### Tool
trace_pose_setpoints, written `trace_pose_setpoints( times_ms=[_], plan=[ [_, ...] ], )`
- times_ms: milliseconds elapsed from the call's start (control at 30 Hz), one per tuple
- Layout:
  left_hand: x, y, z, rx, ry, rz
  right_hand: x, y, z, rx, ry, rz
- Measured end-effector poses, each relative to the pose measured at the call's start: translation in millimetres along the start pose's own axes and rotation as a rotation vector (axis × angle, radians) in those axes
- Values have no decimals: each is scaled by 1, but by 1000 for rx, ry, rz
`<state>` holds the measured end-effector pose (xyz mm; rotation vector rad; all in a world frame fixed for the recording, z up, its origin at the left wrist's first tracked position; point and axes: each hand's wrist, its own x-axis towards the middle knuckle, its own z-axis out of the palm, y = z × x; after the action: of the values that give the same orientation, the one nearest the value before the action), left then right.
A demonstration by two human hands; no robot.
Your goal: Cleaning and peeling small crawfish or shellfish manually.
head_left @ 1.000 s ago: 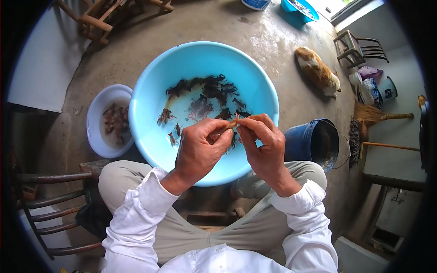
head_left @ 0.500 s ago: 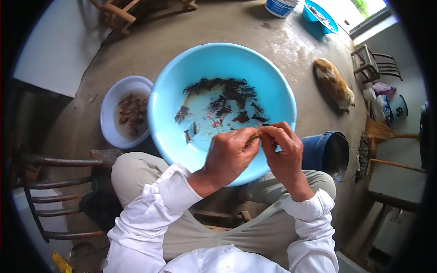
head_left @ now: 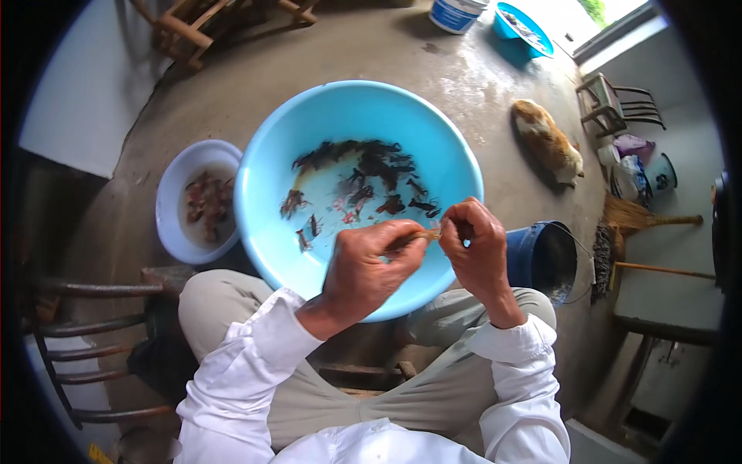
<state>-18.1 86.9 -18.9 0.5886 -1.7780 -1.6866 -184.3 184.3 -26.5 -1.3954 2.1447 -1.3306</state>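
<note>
Left hand and right hand are pinching a crayfish; apparently finished pieces are lying leftward in a bowl, many dark ones remaining beyond in a tub.

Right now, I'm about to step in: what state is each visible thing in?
Left hand: pinching a small tan piece
Right hand: fingers curled at that piece
Large blue basin: uncovered, dark crayfish inside
Small pale basin: uncovered, reddish pieces inside
Blue bucket: uncovered
Far blue basin: uncovered, contents unclear
Orange-and-white animal: on the floor, posture unclear
</note>
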Motion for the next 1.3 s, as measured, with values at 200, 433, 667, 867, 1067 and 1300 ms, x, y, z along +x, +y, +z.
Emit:
trace_pose_setpoints(
  times_ms=[200, 433, 667, 867, 1067, 1300],
  plan=[
    [7, -3, -10, -508, -80, -243, -5, -7, -45, -5, 123, 54],
    [10, 6, -12, -612, -118, -386, -61, 46, -186, -249, 545, -34],
    [8, -2, -8, -530, -149, -378, -105, 126, -227, -1104, -96, 353],
    [3, -16, -1, -243, -121, -222, -20, 22, -113, -316, 11, 2],
    [5, -10, -2, 181, -66, -54, -5, -32, -19, -226, -11, -428],
    [4, -5, -5, 269, -91, -27, -1, -21, -2, -290, -83, -509]
  ],
)
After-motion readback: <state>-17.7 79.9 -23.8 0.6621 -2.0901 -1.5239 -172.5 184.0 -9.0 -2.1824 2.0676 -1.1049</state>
